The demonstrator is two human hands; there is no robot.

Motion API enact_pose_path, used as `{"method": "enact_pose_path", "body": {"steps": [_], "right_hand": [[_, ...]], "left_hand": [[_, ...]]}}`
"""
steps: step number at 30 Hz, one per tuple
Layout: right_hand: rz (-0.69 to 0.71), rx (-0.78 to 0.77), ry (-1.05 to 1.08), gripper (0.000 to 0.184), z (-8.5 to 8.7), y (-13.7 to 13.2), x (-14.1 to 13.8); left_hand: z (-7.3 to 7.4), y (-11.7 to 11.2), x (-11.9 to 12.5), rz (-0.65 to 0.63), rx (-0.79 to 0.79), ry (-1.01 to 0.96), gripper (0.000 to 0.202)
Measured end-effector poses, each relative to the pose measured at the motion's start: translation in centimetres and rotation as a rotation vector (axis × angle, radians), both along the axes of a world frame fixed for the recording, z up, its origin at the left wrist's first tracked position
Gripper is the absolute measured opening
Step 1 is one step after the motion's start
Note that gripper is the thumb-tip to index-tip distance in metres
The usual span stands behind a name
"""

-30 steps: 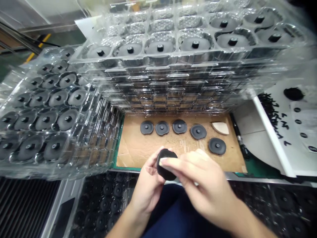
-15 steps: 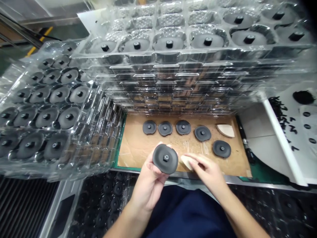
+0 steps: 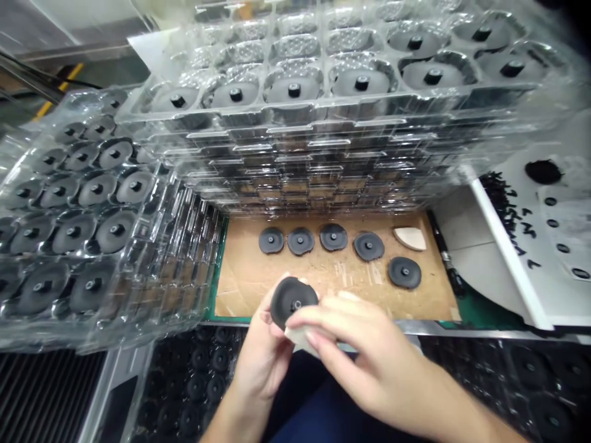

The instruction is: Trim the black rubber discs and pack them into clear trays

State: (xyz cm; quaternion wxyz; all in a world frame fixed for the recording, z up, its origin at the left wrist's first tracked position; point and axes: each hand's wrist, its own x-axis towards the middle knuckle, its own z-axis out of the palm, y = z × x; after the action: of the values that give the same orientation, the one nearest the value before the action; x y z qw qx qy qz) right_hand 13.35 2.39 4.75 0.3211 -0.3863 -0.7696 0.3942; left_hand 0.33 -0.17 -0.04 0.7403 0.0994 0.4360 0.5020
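Note:
My left hand (image 3: 258,357) grips a black rounded disc (image 3: 287,296) with a short hub at its centre, the hub side facing up. Pinched in my right hand (image 3: 369,344) is a pale cream pad (image 3: 302,338), partly hidden by the fingers. It lies against the disc's lower right edge. Several similar discs (image 3: 333,236) rest in a loose row on a brown cardboard sheet (image 3: 244,283), with one disc (image 3: 404,272) set apart at the right. Another cream wedge-shaped pad (image 3: 410,238) lies near the sheet's far right corner.
Stacked clear plastic trays (image 3: 295,115) holding discs rise behind the cardboard. A second tray stack (image 3: 154,246) stands at the left. To the right are a white panel edge (image 3: 508,246) and a surface with small black parts (image 3: 496,191). More trayed discs (image 3: 198,384) sit below the bench edge.
My right hand has moved left and brought the cream pad onto the disc. The disc in my left hand has shifted slightly left and tilted. The whole view has shifted a little.

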Motion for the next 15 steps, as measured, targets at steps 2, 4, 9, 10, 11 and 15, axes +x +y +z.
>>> {"method": "enact_pose_path", "body": {"steps": [2,4,9,10,11,15], "right_hand": [[-0.113,0.097,-0.013,0.022,-0.3,0.3,-0.1],[-0.152,0.165,0.027,0.024,-0.3,0.3,0.1],[-0.021,-0.015,-0.027,0.02,0.4,-1.0,2.5],[-0.068,-0.018,-0.085,0.02,0.5,-1.2,2.8],[-0.129,0.009,-0.138,0.02,0.5,-1.2,3.0],[-0.168,0.301,-0.218,0.027,0.6,0.5,2.6]], "left_hand": [[0.1,0.0,0.1,-0.045,-0.01,-0.023,0.041],[0.3,0.1,0.2,-0.065,-0.016,-0.042,0.04],[0.8,0.5,0.0,-0.043,0.0,-0.098,0.057],[1.0,0.5,0.1,-0.052,-0.002,-0.113,0.058],[1.1,0.6,0.3,-0.061,-0.007,-0.125,0.057],[1.8,0.7,1.1,-0.101,-0.042,-0.134,0.032]]}}
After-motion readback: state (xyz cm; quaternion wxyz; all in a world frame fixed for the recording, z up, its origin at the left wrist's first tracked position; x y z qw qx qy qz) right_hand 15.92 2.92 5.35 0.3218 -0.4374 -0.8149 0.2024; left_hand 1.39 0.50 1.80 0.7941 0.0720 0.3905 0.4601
